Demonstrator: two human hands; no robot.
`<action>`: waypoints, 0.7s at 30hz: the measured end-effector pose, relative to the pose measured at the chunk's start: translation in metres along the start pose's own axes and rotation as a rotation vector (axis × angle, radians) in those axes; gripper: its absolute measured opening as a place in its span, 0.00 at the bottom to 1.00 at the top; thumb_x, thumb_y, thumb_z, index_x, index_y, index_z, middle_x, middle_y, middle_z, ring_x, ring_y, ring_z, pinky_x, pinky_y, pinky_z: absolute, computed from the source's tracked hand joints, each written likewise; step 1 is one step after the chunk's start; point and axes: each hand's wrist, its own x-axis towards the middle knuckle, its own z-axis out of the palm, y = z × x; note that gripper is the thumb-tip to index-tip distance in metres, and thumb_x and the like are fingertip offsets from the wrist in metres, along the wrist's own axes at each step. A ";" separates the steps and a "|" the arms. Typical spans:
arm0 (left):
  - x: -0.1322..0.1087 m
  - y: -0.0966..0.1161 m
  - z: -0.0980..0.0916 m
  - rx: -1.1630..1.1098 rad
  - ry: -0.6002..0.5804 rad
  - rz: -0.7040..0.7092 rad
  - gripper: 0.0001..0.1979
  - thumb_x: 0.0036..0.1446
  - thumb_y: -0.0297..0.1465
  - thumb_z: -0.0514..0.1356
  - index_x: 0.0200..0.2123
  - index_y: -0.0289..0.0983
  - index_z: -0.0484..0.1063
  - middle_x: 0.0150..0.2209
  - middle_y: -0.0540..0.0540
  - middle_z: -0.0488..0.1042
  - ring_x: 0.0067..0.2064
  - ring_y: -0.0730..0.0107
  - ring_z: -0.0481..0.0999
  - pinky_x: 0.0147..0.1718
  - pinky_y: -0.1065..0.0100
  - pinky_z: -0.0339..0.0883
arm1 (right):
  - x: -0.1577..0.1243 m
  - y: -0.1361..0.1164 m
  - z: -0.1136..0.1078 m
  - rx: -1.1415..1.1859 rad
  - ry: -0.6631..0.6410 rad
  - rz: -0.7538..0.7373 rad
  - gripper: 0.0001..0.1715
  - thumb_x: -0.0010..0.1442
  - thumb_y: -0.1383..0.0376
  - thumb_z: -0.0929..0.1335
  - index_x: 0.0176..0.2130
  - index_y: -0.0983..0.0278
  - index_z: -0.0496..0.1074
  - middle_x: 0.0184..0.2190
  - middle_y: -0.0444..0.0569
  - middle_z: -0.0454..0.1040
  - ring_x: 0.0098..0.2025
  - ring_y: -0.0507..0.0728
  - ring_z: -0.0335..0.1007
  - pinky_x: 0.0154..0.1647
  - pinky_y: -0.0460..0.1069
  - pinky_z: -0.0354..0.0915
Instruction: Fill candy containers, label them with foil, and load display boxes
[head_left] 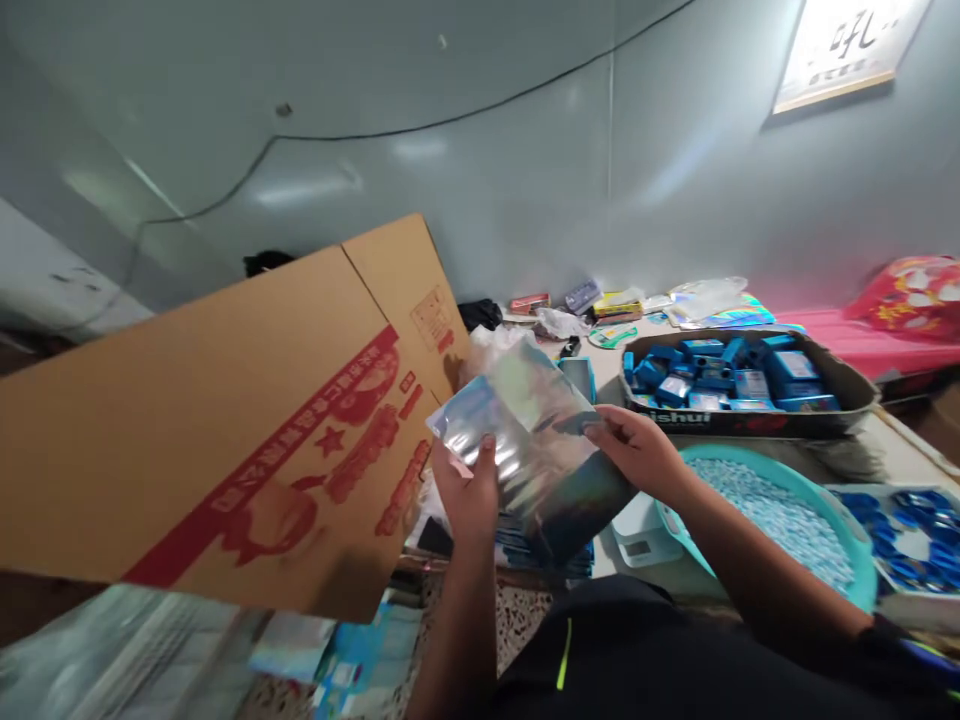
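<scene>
In front of my body, both hands hold a shiny, partly see-through plastic bag point(536, 450). My left hand point(469, 490) grips its left edge, thumb lying on top of the film. At the upper right, my right hand point(637, 450) pinches the bag's edge between thumb and fingers. Glare on the film hides whether anything lies inside. Just left of the bag stands a large cardboard box point(247, 420) with red printing. Below and behind the bag, a stack of dark blue flat packs point(517, 550) shows in part.
Right of my hands, a black-sided tray point(720, 425) holds several small blue boxes. Nearer are a turquoise basin point(862, 560) of pale blue pieces, a white scale point(645, 535) and a white tray point(922, 600) of blue round items. Plastic packs point(360, 650) lie low at the left.
</scene>
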 end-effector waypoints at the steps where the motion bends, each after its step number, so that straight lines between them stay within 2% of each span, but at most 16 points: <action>1: 0.003 0.006 -0.012 0.116 0.060 0.166 0.35 0.57 0.42 0.68 0.64 0.40 0.62 0.62 0.36 0.69 0.61 0.57 0.72 0.59 0.56 0.67 | 0.003 -0.002 0.003 -0.059 -0.041 -0.029 0.19 0.65 0.53 0.66 0.45 0.64 0.77 0.30 0.48 0.78 0.31 0.57 0.72 0.30 0.48 0.64; 3: 0.008 0.023 -0.036 0.393 0.129 0.533 0.37 0.57 0.36 0.69 0.66 0.40 0.60 0.64 0.35 0.66 0.66 0.53 0.65 0.64 0.51 0.62 | 0.008 -0.008 0.007 -0.173 -0.159 -0.106 0.19 0.66 0.56 0.66 0.47 0.64 0.79 0.35 0.51 0.81 0.35 0.60 0.76 0.34 0.49 0.67; 4: 0.009 0.034 -0.046 0.553 0.087 0.710 0.35 0.57 0.33 0.69 0.66 0.41 0.61 0.63 0.36 0.67 0.67 0.52 0.64 0.65 0.49 0.58 | 0.011 -0.012 0.009 -0.226 -0.233 -0.155 0.18 0.67 0.57 0.65 0.47 0.64 0.79 0.38 0.52 0.82 0.37 0.61 0.77 0.36 0.50 0.68; 6: 0.009 0.056 -0.060 0.848 -0.135 0.975 0.29 0.58 0.30 0.68 0.63 0.43 0.67 0.60 0.39 0.71 0.66 0.50 0.65 0.68 0.46 0.51 | 0.014 -0.021 0.013 -0.318 -0.397 -0.262 0.18 0.68 0.60 0.64 0.49 0.62 0.80 0.43 0.53 0.82 0.42 0.62 0.79 0.42 0.51 0.70; 7: 0.009 0.065 -0.063 0.955 -0.261 1.040 0.26 0.60 0.30 0.66 0.61 0.44 0.69 0.59 0.40 0.73 0.65 0.51 0.67 0.68 0.46 0.49 | 0.014 -0.026 0.017 -0.351 -0.467 -0.310 0.18 0.69 0.61 0.64 0.50 0.61 0.80 0.45 0.54 0.82 0.43 0.62 0.79 0.43 0.51 0.70; 8: 0.009 0.073 -0.066 1.028 -0.367 1.060 0.23 0.62 0.30 0.65 0.60 0.43 0.70 0.58 0.41 0.75 0.63 0.52 0.69 0.69 0.46 0.46 | 0.015 -0.031 0.020 -0.372 -0.522 -0.346 0.19 0.69 0.62 0.63 0.51 0.60 0.80 0.45 0.54 0.82 0.44 0.62 0.79 0.44 0.52 0.70; 10: 0.008 0.083 -0.070 1.098 -0.500 1.043 0.19 0.65 0.29 0.61 0.59 0.42 0.72 0.55 0.43 0.77 0.59 0.57 0.73 0.70 0.47 0.43 | 0.015 -0.039 0.026 -0.379 -0.594 -0.389 0.19 0.70 0.62 0.63 0.53 0.59 0.79 0.46 0.53 0.82 0.43 0.61 0.79 0.43 0.51 0.70; 13: 0.007 0.085 -0.084 1.126 -0.551 0.998 0.15 0.66 0.27 0.59 0.54 0.42 0.75 0.45 0.47 0.81 0.48 0.65 0.78 0.69 0.48 0.45 | 0.017 -0.048 0.029 -0.345 -0.634 -0.379 0.17 0.69 0.61 0.65 0.53 0.60 0.79 0.41 0.52 0.82 0.39 0.59 0.79 0.39 0.50 0.69; 17: 0.008 0.088 -0.118 1.136 -0.373 0.893 0.09 0.65 0.27 0.60 0.45 0.42 0.78 0.36 0.50 0.81 0.39 0.67 0.78 0.65 0.51 0.54 | 0.026 -0.050 0.023 -0.278 -0.664 -0.357 0.14 0.65 0.60 0.69 0.47 0.61 0.80 0.31 0.48 0.80 0.29 0.55 0.74 0.31 0.48 0.65; 19: 0.007 0.094 -0.131 1.141 -0.297 0.847 0.07 0.66 0.28 0.60 0.41 0.41 0.78 0.36 0.49 0.81 0.38 0.67 0.78 0.64 0.51 0.55 | 0.031 -0.050 0.023 -0.195 -0.623 -0.397 0.12 0.65 0.61 0.68 0.42 0.61 0.81 0.32 0.48 0.80 0.32 0.55 0.74 0.33 0.48 0.67; 21: 0.005 0.101 -0.135 1.189 -0.241 0.850 0.06 0.65 0.28 0.60 0.42 0.40 0.78 0.38 0.48 0.81 0.40 0.64 0.78 0.66 0.50 0.53 | 0.032 -0.050 0.028 -0.116 -0.565 -0.418 0.13 0.66 0.60 0.67 0.39 0.61 0.81 0.35 0.50 0.81 0.36 0.57 0.76 0.39 0.49 0.69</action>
